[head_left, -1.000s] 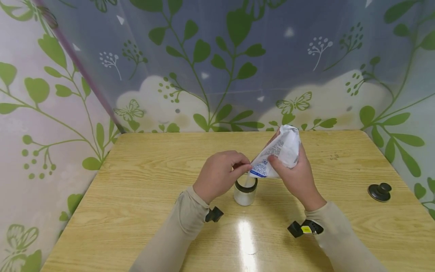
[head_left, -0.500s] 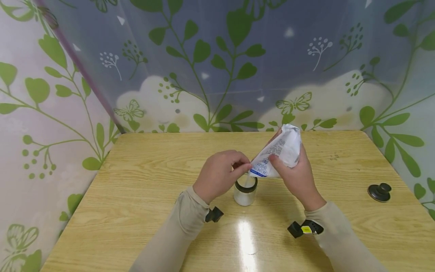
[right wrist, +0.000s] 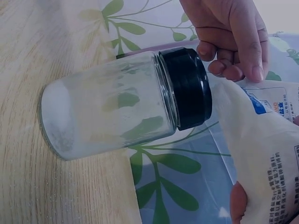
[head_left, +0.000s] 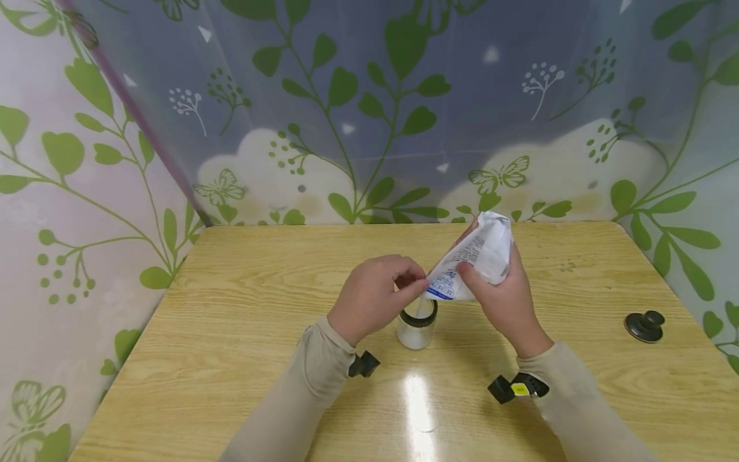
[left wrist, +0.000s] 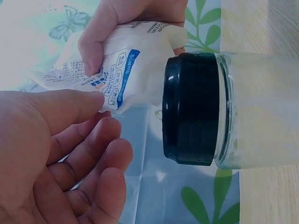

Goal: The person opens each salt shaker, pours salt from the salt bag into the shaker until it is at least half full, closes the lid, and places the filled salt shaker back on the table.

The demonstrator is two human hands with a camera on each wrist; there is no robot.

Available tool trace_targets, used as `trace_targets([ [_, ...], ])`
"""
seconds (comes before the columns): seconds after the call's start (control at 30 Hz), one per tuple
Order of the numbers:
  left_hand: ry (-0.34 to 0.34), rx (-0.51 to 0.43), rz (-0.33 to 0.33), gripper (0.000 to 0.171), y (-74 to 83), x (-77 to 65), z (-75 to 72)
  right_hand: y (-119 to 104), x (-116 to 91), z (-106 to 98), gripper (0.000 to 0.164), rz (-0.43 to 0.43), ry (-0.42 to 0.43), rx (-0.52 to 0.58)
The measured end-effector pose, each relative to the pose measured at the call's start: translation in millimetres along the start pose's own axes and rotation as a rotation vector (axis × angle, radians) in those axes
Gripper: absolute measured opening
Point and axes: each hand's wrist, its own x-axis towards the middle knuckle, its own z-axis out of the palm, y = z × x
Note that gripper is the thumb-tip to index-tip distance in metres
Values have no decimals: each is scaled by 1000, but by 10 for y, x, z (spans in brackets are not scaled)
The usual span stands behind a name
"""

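Observation:
My right hand [head_left: 510, 305] grips a white printed plastic bag [head_left: 492, 250], tilted with its blue-edged corner down to the left. Thumb and forefinger of my left hand [head_left: 375, 295] pinch that low corner; its other fingers curl loosely in the left wrist view. Just under the corner stands an upright clear glass jar [head_left: 414, 338] with a black collar [right wrist: 187, 88] round its mouth. A pale streak runs from the bag's corner into the jar. White grainy stuff [right wrist: 60, 119] lies at the jar's bottom in the right wrist view. The bag's far side is hidden by my right hand.
A round black lid [head_left: 645, 326] with a knob lies at the right of the wooden table [head_left: 231, 359]. Behind the table hangs a leaf-patterned cloth [head_left: 369, 147], and more of it stands at both sides. Black wrist cameras sit below both hands.

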Motion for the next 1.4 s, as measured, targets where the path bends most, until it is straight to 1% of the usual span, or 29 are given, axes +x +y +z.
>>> trace_targets([
  [0.2, -13, -3, -13, 11, 1, -1, -12, 4, -6, 4, 67, -6, 4, -2],
  [0.33, -39, 0, -39, 12, 5, 1, -19, 22, -6, -4, 69, -12, -3, -1],
  [0.47, -64, 4, -63, 15, 7, 8, -25, 35, -3, -6, 67, -19, 2, 8],
  [0.73, -88, 21, -94, 12, -3, 15, -34, 9, -5, 4, 66, -5, 7, 13],
  [0.87, -87, 26, -92, 13, -11, 15, -34, 12, -3, 7, 66, -12, 6, 19],
  [1.03, -75, 16, -80, 15, -24, 13, -20, 24, -4, 10, 65, -31, 4, 0],
  [1.23, -71, 3, -73, 13, -27, 12, -18, 4, -17, 13, 64, -7, 3, -27],
  [1.4, -71, 12, -68, 12, -22, 13, -17, 6, -24, 19, 65, -17, 0, -37],
])
